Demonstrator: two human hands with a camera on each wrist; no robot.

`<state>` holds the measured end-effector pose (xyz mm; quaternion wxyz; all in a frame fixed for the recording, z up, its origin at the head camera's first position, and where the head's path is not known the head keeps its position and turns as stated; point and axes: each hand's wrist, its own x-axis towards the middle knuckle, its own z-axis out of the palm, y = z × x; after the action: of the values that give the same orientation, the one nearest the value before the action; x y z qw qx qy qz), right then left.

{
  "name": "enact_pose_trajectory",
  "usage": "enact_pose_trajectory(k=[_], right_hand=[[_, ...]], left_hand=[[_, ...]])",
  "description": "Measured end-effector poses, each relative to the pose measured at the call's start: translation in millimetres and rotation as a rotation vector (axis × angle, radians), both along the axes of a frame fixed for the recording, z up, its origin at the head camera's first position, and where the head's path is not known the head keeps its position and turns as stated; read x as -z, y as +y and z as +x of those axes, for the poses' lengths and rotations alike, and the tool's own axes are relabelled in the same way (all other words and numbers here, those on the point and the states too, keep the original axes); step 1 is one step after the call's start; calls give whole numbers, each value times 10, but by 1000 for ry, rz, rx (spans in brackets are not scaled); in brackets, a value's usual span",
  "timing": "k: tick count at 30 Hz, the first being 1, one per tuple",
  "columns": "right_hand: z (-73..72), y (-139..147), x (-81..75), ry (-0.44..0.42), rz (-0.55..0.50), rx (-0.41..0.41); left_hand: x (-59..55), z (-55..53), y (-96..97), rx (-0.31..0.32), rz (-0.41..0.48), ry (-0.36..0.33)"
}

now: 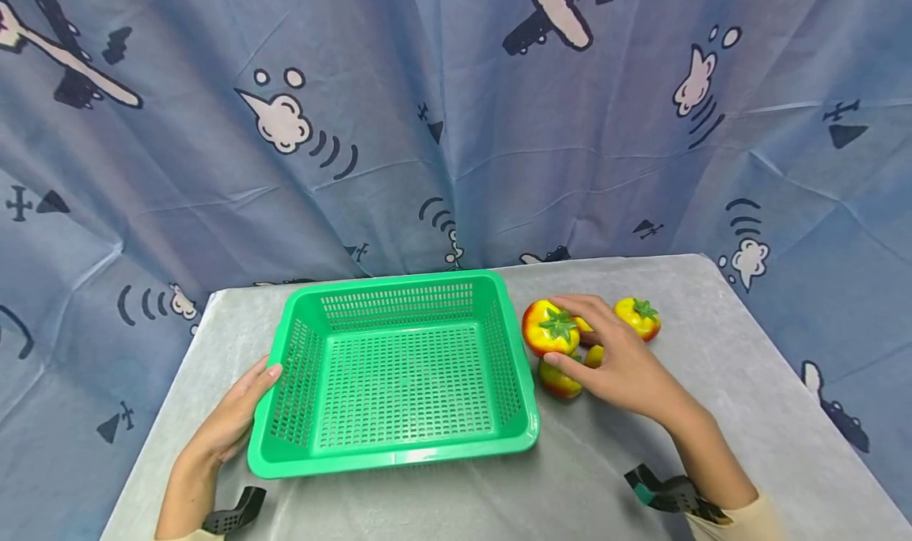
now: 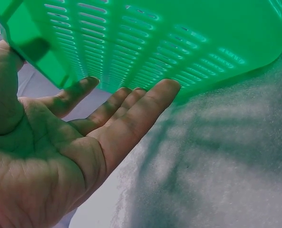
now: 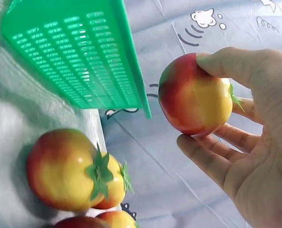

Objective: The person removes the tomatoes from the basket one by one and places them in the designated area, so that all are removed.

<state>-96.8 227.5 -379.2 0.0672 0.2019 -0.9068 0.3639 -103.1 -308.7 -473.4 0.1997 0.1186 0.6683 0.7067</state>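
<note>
An empty green plastic basket [image 1: 406, 390] with slotted walls sits before me. My left hand [image 1: 231, 414] holds its left side, thumb at the rim and fingers [image 2: 141, 111] stretched along the outer wall. Just right of the basket, my right hand [image 1: 627, 363] grips a yellow-and-red persimmon [image 3: 193, 99] with a green leafy top, between thumb and fingers. In the right wrist view that persimmon is raised above the table, beside the basket rim. Under and around this hand lie several similar fruits, among them a persimmon [image 1: 559, 380] near the basket and another [image 1: 636, 318] farther right.
A pale grey cloth covers the table [image 1: 741, 382]. Behind it hangs a blue curtain [image 1: 399, 129] printed with planes and clouds, right at the table's back edge. Something dark brown [image 1: 590, 338] shows partly among the fruits, mostly hidden by the right hand.
</note>
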Motion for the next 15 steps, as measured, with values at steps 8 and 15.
enact_pose_trajectory(k=[8,15], right_hand=[[73,144,16,-4,-2,42],[105,279,103,-17,16,92]], left_hand=[[17,6,-24,13,13,-6],[9,-4,-31,16,21,-6]])
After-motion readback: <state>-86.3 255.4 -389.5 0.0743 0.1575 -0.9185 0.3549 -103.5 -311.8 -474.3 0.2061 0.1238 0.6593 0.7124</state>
